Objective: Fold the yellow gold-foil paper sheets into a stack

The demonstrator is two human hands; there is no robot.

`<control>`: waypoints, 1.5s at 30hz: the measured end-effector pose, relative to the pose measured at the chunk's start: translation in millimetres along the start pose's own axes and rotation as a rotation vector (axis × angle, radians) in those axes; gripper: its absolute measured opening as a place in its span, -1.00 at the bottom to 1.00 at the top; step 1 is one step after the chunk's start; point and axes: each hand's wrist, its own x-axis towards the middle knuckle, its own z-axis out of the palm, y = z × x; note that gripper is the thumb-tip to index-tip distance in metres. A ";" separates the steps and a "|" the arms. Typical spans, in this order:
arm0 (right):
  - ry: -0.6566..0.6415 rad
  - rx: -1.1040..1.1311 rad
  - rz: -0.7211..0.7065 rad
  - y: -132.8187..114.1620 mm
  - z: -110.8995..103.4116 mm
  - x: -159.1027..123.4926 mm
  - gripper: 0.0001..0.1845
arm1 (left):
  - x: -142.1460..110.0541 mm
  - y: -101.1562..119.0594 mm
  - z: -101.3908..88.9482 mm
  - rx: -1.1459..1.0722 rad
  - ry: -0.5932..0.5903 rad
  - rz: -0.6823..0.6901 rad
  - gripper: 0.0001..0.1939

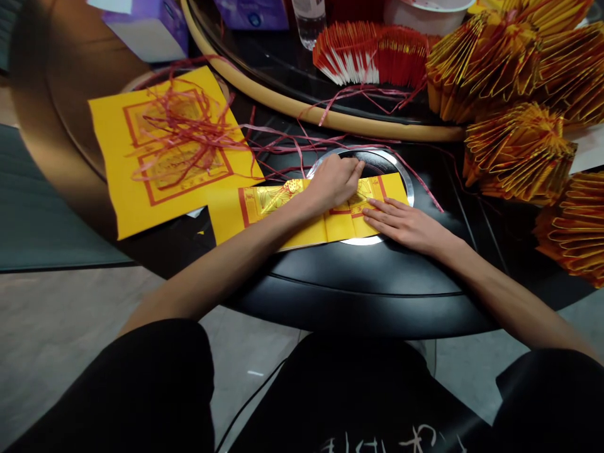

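A folded strip of yellow joss paper (302, 236) with red and gold print lies across the near part of the black table. My left hand (334, 179) is closed in a fist and rests on the strip's middle, near its far edge. Whatever its fingers may hold is hidden. At the strip's right part, my right hand (401, 223) lies flat, fingers stretched out on the paper. Larger yellow joss paper sheets (113, 163) lie to the left, with a tangle of pink-red plastic string (189, 132) on top.
Fan-folded yellow paper bundles (514, 151) crowd the right side. On the raised turntable (264, 94) are red-and-white folded papers (349, 56), a clear bottle (310, 22) and a white bowl (427, 16). A purple tissue pack (146, 28) sits at the far left.
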 end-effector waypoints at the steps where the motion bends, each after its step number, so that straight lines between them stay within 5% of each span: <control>1: -0.003 -0.002 0.000 -0.4 0.1 0.2 -0.46 | -0.2 -0.3 0.2 0.001 -0.001 0.005 -0.48; 18: -0.035 -0.043 -0.019 -2.9 -2.6 3.7 -0.44 | -12.2 16.6 -3.3 0.283 -0.169 0.118 -0.56; 25: -0.017 -0.068 -0.021 -4.0 -0.7 3.0 -0.42 | -11.3 17.5 1.5 0.318 -0.118 0.169 -0.62; 39: -0.081 0.066 0.036 -5.4 -6.0 0.8 -0.41 | -9.6 17.7 3.8 0.341 -0.263 0.220 -0.64; 45: -0.083 0.130 0.081 -6.5 -12.8 -25.7 -0.36 | -9.2 12.6 8.0 0.311 -0.246 0.233 -0.62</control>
